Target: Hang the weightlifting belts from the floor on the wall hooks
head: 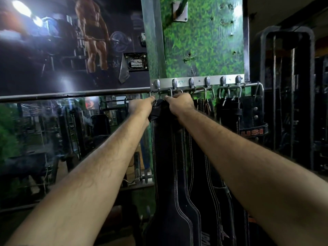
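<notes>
both hands are up at the hook rail [198, 82]: my left hand [140, 107] and right hand [179, 103] are each pinched closed on the top end of a black belt [170, 167], thumbs nearly meeting just under the leftmost hooks. the belt hangs straight down between my forearms — its wide part low in view. other belts [230, 110] already hang to the right, crowding that side; to the left only a horizontal bar [71, 95] and mirror [53, 139], so more room there.
</notes>
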Action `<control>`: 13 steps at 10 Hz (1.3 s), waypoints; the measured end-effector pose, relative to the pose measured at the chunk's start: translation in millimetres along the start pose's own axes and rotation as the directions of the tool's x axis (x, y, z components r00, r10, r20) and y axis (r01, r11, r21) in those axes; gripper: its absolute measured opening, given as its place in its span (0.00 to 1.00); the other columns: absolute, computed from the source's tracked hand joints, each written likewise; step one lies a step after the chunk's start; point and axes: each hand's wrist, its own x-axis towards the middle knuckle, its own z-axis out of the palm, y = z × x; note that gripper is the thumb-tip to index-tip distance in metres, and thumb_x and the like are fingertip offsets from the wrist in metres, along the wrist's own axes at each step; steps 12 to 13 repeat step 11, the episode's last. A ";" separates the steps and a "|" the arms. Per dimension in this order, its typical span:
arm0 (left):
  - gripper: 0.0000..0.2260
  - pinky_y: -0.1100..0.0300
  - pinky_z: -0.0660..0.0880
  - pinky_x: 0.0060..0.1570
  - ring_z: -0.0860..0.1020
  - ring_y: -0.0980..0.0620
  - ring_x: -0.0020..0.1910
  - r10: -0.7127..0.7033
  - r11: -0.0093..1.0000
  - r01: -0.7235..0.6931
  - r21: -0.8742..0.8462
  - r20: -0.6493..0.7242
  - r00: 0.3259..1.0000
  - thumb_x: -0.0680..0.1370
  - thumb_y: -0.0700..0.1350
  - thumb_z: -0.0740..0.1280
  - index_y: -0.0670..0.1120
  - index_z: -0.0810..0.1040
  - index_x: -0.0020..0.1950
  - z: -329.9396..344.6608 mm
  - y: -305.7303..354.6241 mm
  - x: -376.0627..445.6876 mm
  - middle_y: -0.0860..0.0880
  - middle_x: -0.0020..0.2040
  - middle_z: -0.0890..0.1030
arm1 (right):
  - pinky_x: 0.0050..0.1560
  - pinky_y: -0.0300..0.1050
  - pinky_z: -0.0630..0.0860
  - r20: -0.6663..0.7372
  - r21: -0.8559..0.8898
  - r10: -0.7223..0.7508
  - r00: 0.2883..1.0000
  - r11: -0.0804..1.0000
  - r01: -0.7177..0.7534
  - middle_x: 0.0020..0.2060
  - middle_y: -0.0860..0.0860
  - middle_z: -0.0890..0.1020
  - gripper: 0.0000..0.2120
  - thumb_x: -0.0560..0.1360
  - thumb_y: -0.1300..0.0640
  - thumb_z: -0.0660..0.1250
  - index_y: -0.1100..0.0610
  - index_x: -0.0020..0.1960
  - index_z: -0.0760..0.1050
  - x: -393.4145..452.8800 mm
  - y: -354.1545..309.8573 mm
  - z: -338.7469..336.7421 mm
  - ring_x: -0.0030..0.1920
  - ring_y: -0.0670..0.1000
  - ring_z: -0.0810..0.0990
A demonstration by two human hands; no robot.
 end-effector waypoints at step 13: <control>0.19 0.52 0.77 0.60 0.78 0.46 0.63 0.081 0.606 -0.085 0.791 0.045 0.996 0.79 0.47 0.69 0.44 0.77 0.69 -81.7 -243.4 -251.0 0.46 0.65 0.80 | 0.41 0.45 0.82 0.169 -0.289 0.385 0.907 0.899 -0.328 0.40 0.47 0.84 0.08 0.75 0.46 0.73 0.50 0.43 0.80 -197.2 250.6 -41.4 0.41 0.50 0.84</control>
